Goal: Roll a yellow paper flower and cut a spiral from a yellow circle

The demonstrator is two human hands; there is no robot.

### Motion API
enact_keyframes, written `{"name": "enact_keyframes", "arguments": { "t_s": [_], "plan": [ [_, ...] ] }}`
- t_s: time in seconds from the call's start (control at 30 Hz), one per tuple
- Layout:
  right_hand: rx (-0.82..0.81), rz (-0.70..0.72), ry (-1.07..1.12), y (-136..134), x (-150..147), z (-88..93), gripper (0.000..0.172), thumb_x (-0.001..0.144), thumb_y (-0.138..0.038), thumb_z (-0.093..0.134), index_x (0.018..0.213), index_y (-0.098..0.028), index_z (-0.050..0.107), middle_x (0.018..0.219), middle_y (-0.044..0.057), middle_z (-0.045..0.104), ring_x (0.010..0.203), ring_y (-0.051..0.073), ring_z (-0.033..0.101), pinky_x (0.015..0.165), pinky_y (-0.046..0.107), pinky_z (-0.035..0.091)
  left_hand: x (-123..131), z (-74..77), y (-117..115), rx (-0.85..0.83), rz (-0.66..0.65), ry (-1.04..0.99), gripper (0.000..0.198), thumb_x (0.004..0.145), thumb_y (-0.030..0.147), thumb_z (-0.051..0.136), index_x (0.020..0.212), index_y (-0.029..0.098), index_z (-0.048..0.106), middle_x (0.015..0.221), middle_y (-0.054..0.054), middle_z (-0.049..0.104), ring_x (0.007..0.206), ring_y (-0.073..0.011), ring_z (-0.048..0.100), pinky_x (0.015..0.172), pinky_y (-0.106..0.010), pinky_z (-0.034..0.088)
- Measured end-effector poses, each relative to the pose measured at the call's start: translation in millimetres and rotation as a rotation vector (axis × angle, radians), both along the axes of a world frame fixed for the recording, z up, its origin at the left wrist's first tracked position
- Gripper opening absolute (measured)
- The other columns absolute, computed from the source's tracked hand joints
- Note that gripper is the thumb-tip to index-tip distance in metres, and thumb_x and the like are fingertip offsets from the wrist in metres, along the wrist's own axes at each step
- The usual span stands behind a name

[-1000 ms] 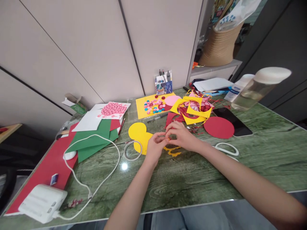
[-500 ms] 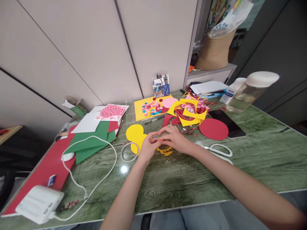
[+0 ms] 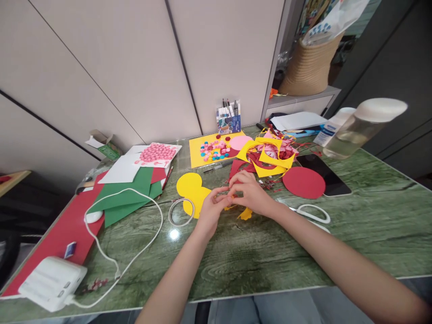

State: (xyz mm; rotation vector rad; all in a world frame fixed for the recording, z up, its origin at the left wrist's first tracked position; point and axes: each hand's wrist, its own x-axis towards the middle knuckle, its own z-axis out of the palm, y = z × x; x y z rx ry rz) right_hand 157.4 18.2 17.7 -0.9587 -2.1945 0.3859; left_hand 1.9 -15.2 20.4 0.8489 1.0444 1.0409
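Over the middle of the table, my left hand (image 3: 213,208) and my right hand (image 3: 249,194) meet with their fingertips pinched together. A scalloped yellow paper strip (image 3: 245,213) passes between them, partly hidden by the fingers, and its loose end curls out under my right hand. Beside my left hand lie yellow paper circles (image 3: 189,185), overlapping, with a roll of tape (image 3: 182,212) leaning over their edge. Just beyond my right hand are red paper scraps (image 3: 241,167). White-handled scissors (image 3: 313,212) rest to the right, partly behind my right forearm.
A red paper circle (image 3: 303,182) overlaps a phone (image 3: 332,180) on the right, near a clear bottle (image 3: 351,135). Small coloured paper rolls (image 3: 216,151) and yellow cut-outs (image 3: 270,170) lie at the back. Green sheets (image 3: 126,204), a white cable (image 3: 145,247) and a charger (image 3: 52,283) occupy the left.
My fingertips have drawn closer together around the yellow strip. Its visible end has shifted right and now hangs below my right hand. The view has turned slightly.
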Motion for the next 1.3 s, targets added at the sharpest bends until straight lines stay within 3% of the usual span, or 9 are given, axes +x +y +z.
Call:
{"name": "enact_keyframes", "arguments": {
  "t_s": [0.4, 0.57, 0.77, 0.93, 1.1, 1.3],
  "plan": [
    [-0.109, 0.114, -0.042, 1, 7, 7.0, 0.012, 0.071, -0.025, 0.073, 0.07, -0.019, 0.063, 0.088, 0.003, 0.056, 0.091, 0.021, 0.049, 0.084, 0.037, 0.035, -1, -4.8, 0, 0.043, -0.059, 0.054, 0.039, 0.063, 0.024, 0.074, 0.098, 0.015, 0.06, 0.071, -0.003, 0.071, 0.063, -0.0132, 0.063, 0.068, -0.025, 0.043],
    [-0.184, 0.213, -0.039, 6, 15, 8.5, 0.008, 0.077, -0.028, 0.068, 0.083, -0.024, 0.069, 0.096, 0.002, 0.06, 0.096, 0.02, 0.051, 0.086, 0.035, 0.039, -6, -3.0, 4, 0.011, -0.052, 0.063, 0.042, 0.062, 0.025, 0.074, 0.1, 0.015, 0.06, 0.07, -0.004, 0.071, 0.066, -0.0144, 0.064, 0.068, -0.025, 0.043],
    [-0.222, 0.267, -0.024, 8, 18, 6.1, 0.015, 0.081, -0.027, 0.063, 0.095, -0.028, 0.07, 0.103, 0.003, 0.059, 0.099, 0.019, 0.052, 0.087, 0.036, 0.041, -9, 0.0, 7, 0.064, -0.126, 0.082, 0.044, 0.063, 0.022, 0.074, 0.104, 0.016, 0.058, 0.074, -0.004, 0.072, 0.068, -0.0146, 0.065, 0.074, -0.027, 0.044],
    [-0.175, 0.235, 0.01, 4, 11, 5.7, 0.021, 0.085, -0.024, 0.06, 0.104, -0.029, 0.067, 0.107, 0.003, 0.058, 0.104, 0.019, 0.05, 0.092, 0.037, 0.038, -9, -2.8, 8, 0.112, -0.077, 0.045, 0.043, 0.066, 0.021, 0.072, 0.106, 0.016, 0.056, 0.075, -0.003, 0.072, 0.067, -0.0128, 0.064, 0.072, -0.026, 0.043],
    [-0.09, 0.104, 0.051, 2, 6, 1.1, 0.015, 0.086, -0.024, 0.058, 0.096, -0.025, 0.069, 0.103, 0.005, 0.058, 0.101, 0.02, 0.05, 0.09, 0.038, 0.038, -5, -9.8, 7, 0.149, 0.009, -0.001, 0.041, 0.069, 0.025, 0.07, 0.107, 0.017, 0.056, 0.075, -0.003, 0.071, 0.069, -0.0121, 0.062, 0.075, -0.026, 0.043],
    [-0.072, 0.042, 0.027, 4, 4, 0.4, 0.009, 0.083, -0.026, 0.062, 0.088, -0.025, 0.07, 0.099, 0.004, 0.058, 0.099, 0.022, 0.048, 0.088, 0.04, 0.034, 1, -10.6, 4, 0.117, 0.081, -0.017, 0.039, 0.069, 0.028, 0.071, 0.103, 0.015, 0.058, 0.071, -0.003, 0.07, 0.067, -0.0112, 0.06, 0.072, -0.024, 0.042]
  ]
}}
